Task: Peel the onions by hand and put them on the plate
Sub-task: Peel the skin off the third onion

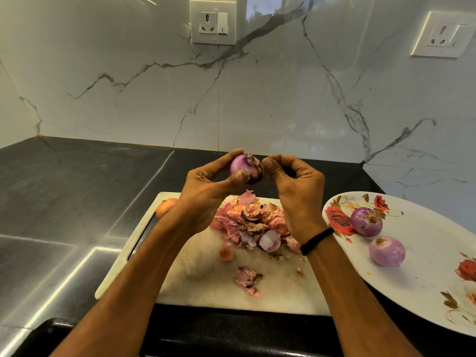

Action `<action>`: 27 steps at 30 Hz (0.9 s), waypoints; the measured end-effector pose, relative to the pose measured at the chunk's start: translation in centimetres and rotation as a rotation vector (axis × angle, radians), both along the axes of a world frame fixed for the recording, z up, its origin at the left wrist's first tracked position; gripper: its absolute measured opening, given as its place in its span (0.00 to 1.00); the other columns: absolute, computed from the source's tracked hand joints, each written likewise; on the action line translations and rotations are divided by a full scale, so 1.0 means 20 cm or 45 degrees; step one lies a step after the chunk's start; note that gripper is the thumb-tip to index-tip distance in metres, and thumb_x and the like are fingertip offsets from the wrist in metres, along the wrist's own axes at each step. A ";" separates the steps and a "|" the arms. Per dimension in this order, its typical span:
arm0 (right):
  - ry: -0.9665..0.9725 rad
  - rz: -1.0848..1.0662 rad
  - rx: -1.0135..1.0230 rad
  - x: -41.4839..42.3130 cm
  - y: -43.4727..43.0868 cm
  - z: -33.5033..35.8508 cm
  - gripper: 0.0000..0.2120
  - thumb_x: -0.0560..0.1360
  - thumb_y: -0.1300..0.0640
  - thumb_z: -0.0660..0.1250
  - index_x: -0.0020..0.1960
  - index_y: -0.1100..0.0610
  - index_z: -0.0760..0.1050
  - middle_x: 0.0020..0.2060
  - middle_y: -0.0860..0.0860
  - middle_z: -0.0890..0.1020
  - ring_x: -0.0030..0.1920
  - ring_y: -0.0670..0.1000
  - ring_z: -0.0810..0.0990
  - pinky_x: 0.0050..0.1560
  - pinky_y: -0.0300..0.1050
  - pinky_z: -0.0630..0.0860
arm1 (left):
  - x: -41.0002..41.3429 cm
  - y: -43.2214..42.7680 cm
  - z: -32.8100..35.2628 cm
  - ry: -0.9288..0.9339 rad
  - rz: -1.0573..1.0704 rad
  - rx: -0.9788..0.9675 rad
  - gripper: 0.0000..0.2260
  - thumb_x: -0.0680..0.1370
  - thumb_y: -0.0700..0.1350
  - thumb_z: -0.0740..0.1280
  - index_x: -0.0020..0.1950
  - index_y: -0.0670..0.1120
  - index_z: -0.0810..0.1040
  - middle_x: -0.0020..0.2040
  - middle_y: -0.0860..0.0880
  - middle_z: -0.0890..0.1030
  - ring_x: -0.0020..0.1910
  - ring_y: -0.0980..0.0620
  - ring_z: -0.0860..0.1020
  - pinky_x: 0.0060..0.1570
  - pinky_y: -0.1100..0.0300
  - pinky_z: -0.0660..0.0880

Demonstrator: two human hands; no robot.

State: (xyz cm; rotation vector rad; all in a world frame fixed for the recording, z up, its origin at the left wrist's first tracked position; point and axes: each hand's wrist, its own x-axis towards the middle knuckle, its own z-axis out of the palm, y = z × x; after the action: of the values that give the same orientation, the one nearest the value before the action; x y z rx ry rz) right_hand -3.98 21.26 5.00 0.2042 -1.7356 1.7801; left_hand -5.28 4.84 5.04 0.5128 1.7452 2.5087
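My left hand grips a partly peeled purple onion between thumb and fingers, raised above the cutting board. Some dark dry skin still clings to the onion's right side. My right hand is beside it, its curled fingertips at that loose skin. Two peeled purple onions lie on the white flowered plate at the right. An unpeeled orange-brown onion sits at the board's far left corner, partly hidden by my left wrist.
A heap of pink and brown onion skins covers the board's middle, with a loose piece of skin nearer me. The board lies on a dark stone counter. A marble wall with two sockets stands behind.
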 end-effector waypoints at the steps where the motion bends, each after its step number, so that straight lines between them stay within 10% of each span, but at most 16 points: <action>1: -0.004 -0.004 -0.072 0.00 0.01 0.00 0.05 0.73 0.59 0.74 0.48 0.54 0.82 0.41 0.47 0.85 0.43 0.45 0.83 0.45 0.38 0.80 | 0.00 0.00 0.00 -0.023 -0.012 0.019 0.23 0.69 0.40 0.71 0.64 0.45 0.79 0.63 0.44 0.81 0.59 0.46 0.82 0.54 0.58 0.81; 14: 0.230 -0.065 0.934 -0.05 0.02 -0.08 0.27 0.70 0.66 0.76 0.62 0.50 0.71 0.59 0.53 0.73 0.54 0.47 0.77 0.52 0.29 0.76 | -0.01 -0.05 0.00 -0.022 -0.024 -0.015 0.15 0.85 0.45 0.55 0.63 0.43 0.78 0.60 0.40 0.80 0.56 0.44 0.81 0.54 0.55 0.80; 27: 0.361 -0.077 1.108 -0.05 0.01 -0.10 0.26 0.70 0.53 0.78 0.64 0.56 0.74 0.54 0.53 0.78 0.51 0.50 0.79 0.54 0.40 0.78 | 0.01 -0.04 0.02 0.033 -0.003 -0.171 0.14 0.84 0.44 0.56 0.62 0.43 0.78 0.59 0.41 0.80 0.54 0.46 0.79 0.41 0.65 0.78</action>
State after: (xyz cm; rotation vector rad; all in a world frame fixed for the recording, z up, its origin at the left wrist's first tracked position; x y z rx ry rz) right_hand -4.88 21.49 2.91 0.7116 -2.1488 0.7976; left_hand -5.04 4.02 5.35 0.5404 1.9047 2.3722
